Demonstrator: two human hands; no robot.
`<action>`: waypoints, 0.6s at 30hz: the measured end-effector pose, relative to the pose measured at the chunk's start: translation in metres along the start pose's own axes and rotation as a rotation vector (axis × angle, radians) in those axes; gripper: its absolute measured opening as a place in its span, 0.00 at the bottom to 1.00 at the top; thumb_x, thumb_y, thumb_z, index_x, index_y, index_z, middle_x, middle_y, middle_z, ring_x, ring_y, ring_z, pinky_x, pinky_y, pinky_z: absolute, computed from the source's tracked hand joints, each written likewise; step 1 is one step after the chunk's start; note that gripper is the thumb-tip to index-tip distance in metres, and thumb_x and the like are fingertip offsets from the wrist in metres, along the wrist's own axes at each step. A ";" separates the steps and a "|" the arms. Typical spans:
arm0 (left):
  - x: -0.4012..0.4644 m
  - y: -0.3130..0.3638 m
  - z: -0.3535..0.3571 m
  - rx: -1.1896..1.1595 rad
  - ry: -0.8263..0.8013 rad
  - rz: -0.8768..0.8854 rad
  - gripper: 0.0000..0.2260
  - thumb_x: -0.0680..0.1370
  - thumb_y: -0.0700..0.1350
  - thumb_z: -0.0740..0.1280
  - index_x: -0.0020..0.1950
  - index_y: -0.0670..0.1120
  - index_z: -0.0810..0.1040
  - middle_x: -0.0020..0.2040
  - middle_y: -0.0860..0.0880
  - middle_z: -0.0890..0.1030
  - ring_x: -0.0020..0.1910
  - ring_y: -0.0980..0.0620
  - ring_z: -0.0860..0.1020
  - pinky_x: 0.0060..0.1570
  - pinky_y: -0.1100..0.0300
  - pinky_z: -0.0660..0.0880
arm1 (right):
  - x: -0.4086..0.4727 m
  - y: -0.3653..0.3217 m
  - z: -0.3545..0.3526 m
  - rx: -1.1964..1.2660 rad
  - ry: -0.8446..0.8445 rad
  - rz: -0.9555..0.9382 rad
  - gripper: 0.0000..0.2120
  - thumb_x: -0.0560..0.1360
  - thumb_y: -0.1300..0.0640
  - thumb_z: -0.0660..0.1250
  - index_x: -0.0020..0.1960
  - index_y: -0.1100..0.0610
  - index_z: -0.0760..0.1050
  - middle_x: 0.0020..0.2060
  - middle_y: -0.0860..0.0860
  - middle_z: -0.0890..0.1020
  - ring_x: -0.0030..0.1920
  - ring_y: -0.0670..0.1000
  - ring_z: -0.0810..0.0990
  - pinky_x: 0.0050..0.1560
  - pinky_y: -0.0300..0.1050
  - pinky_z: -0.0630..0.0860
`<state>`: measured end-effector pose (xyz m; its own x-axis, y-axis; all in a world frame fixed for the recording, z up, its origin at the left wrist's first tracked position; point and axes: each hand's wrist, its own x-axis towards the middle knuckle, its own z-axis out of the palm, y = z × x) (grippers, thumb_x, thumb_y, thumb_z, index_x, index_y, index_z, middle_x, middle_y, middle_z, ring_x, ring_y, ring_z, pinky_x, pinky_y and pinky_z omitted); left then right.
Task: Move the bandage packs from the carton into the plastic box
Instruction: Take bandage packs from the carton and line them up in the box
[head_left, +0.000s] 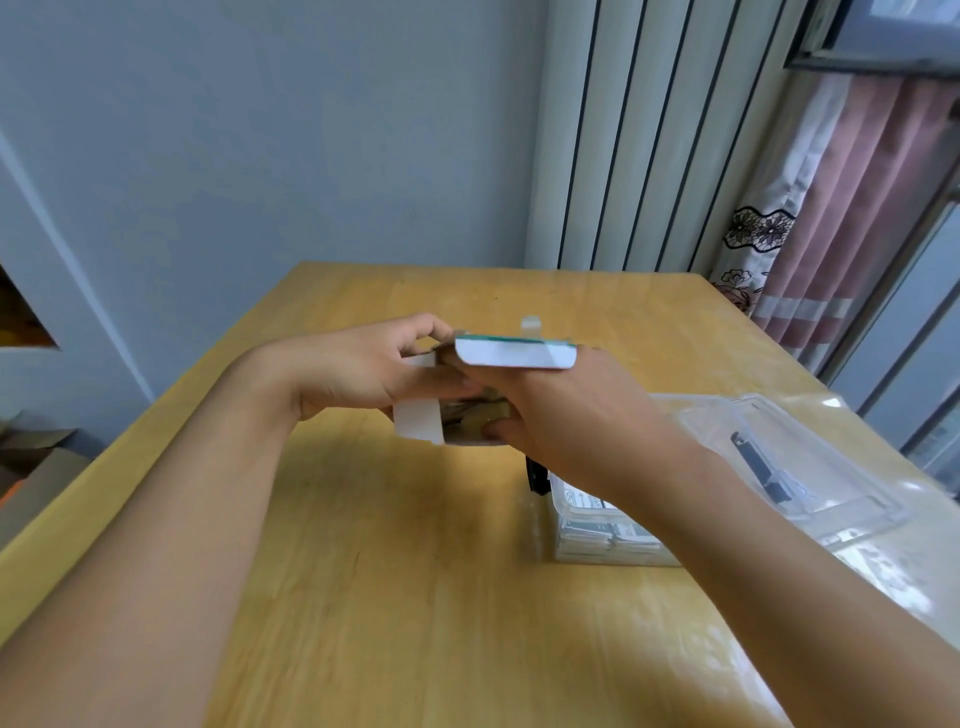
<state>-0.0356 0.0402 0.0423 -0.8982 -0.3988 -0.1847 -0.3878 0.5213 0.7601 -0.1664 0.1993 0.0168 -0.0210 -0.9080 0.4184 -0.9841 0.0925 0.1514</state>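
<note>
Both forearms reach out so my left hand (363, 369) can grip the carton (498, 384) aloft, flaps open toward me, while my right hand (561, 410) pinches the packs (475, 415) inside, box (613, 525) waiting open beneath my right wrist.

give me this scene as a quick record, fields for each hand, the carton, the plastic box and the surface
left hand: grips the carton's left end, held above the table
right hand: fingers reach into the carton's open end and pinch tan bandage packs
carton: white with green top edge, flaps open, in the air between both hands
plastic box: clear, on the table to the right, some packs already inside
box lid: clear, open, lying behind the box
table: light wood
</note>
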 end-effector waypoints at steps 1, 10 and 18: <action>0.002 -0.001 0.002 -0.006 -0.020 0.006 0.30 0.64 0.70 0.75 0.63 0.61 0.76 0.59 0.55 0.83 0.58 0.56 0.82 0.60 0.50 0.78 | 0.001 0.001 -0.001 0.026 0.001 0.020 0.20 0.75 0.56 0.68 0.64 0.42 0.70 0.44 0.46 0.80 0.39 0.55 0.80 0.36 0.49 0.79; 0.007 0.009 0.014 -0.064 0.064 -0.028 0.28 0.74 0.75 0.57 0.62 0.58 0.79 0.54 0.53 0.84 0.49 0.51 0.82 0.42 0.56 0.79 | 0.002 0.014 -0.002 0.005 -0.055 0.117 0.12 0.78 0.45 0.67 0.40 0.51 0.80 0.34 0.49 0.72 0.33 0.55 0.74 0.27 0.44 0.61; 0.020 0.018 0.030 -0.165 0.270 -0.027 0.28 0.76 0.70 0.59 0.51 0.49 0.85 0.45 0.44 0.86 0.40 0.48 0.81 0.42 0.53 0.76 | 0.001 0.025 -0.004 0.265 0.004 0.107 0.13 0.79 0.43 0.65 0.44 0.47 0.83 0.42 0.47 0.79 0.39 0.53 0.77 0.37 0.49 0.75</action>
<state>-0.0671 0.0640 0.0331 -0.7919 -0.6085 -0.0512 -0.3525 0.3872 0.8519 -0.1899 0.2020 0.0249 -0.1266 -0.8971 0.4232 -0.9882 0.0769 -0.1326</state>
